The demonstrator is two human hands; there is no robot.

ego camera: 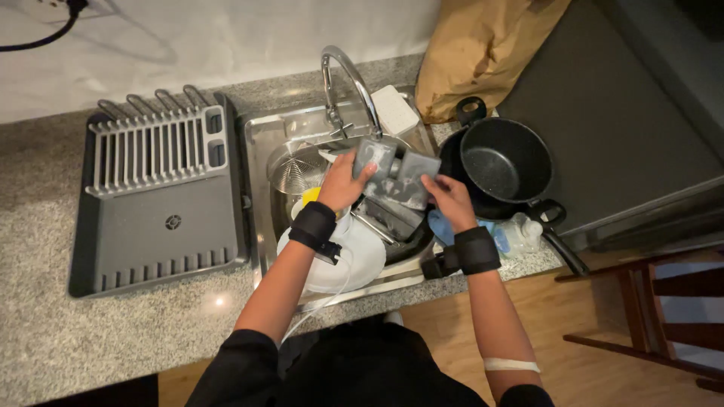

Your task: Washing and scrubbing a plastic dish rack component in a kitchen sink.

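Over the steel sink (260, 162), both hands hold a grey plastic compartment tray (400, 175) under the curved tap (348, 79). My left hand (344, 181) grips its left end. My right hand (450, 200) grips its right lower edge. Both wrists wear black bands. Below the hands, the sink holds a white plate (354, 256), a metal strainer (296, 172), a yellow item (310, 196) and other dishes, partly hidden.
A grey dish rack (162, 196) with nothing in it sits left of the sink on the speckled counter (45, 226). A black pot (505, 162) and a pan handle (564, 249) lie right of the sink. A brown paper bag (483, 45) stands behind. A wooden chair (664, 309) is at lower right.
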